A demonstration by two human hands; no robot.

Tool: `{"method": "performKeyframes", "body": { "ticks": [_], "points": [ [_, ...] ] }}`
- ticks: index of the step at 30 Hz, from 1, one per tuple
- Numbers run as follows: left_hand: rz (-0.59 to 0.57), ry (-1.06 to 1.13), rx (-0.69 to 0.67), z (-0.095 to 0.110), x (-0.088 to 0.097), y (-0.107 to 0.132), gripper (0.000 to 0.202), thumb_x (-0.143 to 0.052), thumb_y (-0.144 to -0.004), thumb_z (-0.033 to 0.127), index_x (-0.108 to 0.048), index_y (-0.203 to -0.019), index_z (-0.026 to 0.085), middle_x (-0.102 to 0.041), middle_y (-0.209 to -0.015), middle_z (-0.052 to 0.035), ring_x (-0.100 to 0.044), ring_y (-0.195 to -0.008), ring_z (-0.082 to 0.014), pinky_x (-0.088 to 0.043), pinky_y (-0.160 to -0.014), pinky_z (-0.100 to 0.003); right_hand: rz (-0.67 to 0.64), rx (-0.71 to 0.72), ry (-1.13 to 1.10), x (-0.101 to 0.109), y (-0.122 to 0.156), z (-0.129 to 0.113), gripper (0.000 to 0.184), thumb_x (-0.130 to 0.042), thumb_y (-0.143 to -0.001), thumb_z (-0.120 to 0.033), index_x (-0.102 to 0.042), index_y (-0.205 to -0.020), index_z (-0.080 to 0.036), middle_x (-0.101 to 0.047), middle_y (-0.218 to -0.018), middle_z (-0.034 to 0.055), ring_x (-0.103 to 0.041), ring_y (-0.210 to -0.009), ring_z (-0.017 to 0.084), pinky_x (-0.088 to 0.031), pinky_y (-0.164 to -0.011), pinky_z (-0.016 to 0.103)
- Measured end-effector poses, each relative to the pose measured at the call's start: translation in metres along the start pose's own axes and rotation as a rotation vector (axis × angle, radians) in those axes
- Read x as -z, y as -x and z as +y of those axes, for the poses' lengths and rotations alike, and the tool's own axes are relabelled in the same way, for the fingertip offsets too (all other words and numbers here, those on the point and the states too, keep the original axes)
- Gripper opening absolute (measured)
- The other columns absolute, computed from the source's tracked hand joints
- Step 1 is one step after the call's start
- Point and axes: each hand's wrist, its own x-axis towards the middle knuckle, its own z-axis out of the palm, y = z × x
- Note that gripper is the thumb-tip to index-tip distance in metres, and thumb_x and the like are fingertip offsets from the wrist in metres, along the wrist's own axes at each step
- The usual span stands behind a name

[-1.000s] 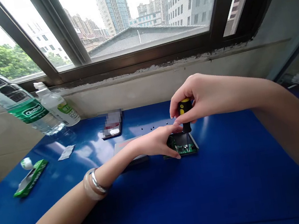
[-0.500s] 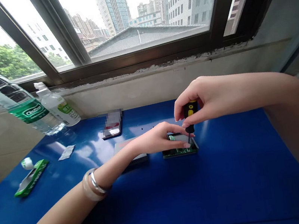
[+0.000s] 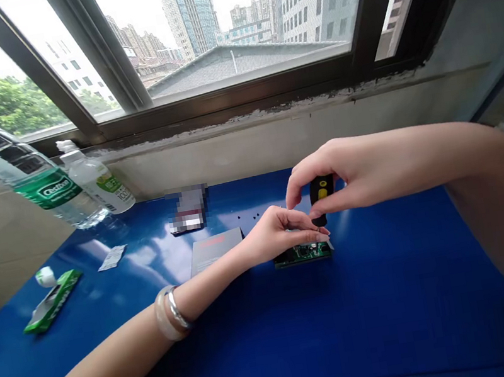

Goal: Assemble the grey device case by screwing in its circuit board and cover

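My right hand is closed around the black and yellow handle of a screwdriver, which points down. Its lower end is hidden behind the fingers of my left hand. The left thumb and index fingertip come close together beside the screwdriver's lower end; whatever is between them is too small or hidden to make out. Beneath these fingers lies a small device with a green circuit board, partly covered by the left hand. A grey box with red print lies left of it, partly behind my left forearm.
Several tiny dark pieces lie behind the left hand on the blue table. A phone, a green packet, a white wrapper, a large water bottle and a smaller bottle stand or lie leftward.
The screwdriver and right hand have shifted slightly downward. My left hand's fingertips have drawn together and lifted a little toward the screwdriver's lower end. The left forearm has moved right, uncovering more of the grey box.
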Motion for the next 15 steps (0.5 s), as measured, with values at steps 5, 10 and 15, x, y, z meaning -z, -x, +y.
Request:
{"method": "performKeyframes", "body": {
  "ticks": [5, 10, 15],
  "points": [
    [0.035, 0.007, 0.025, -0.0007, -0.0014, -0.0007, 0.024, -0.079, -0.067, 0.031, -0.066, -0.070, 0.010, -0.073, -0.079, -0.0061, -0.070, -0.085, -0.0199, -0.053, -0.078, -0.029, 0.004, 0.057, -0.031, 0.0003, 0.0017, 0.0015, 0.038, -0.061, -0.074, -0.025, -0.067, -0.111, -0.031, -0.067, -0.110, 0.0002, -0.063, -0.087, 0.020, -0.046, -0.061, 0.025],
    [0.064, -0.030, 0.027, 0.0000, -0.0036, -0.0022, 0.026, -0.080, -0.065, 0.030, -0.064, -0.070, 0.011, -0.070, -0.073, -0.0038, -0.067, -0.073, -0.0165, -0.051, -0.068, -0.027, 0.013, 0.032, -0.044, 0.0001, -0.0017, -0.0015, 0.039, -0.061, -0.078, -0.039, -0.064, -0.115, -0.028, -0.066, -0.110, 0.0025, -0.061, -0.087, 0.020, -0.045, -0.063, 0.026],
    [0.083, -0.032, 0.017, 0.0019, -0.0072, -0.0023, 0.026, -0.080, -0.066, 0.032, -0.067, -0.075, 0.011, -0.071, -0.073, -0.0033, -0.069, -0.082, -0.0207, -0.051, -0.077, -0.031, 0.050, -0.023, -0.006, -0.0009, -0.0041, -0.0005, 0.035, -0.048, -0.088, -0.045, -0.062, -0.111, -0.024, -0.068, -0.099, 0.0031, -0.058, -0.072, 0.014, -0.041, -0.056, 0.024]
  ]
}}
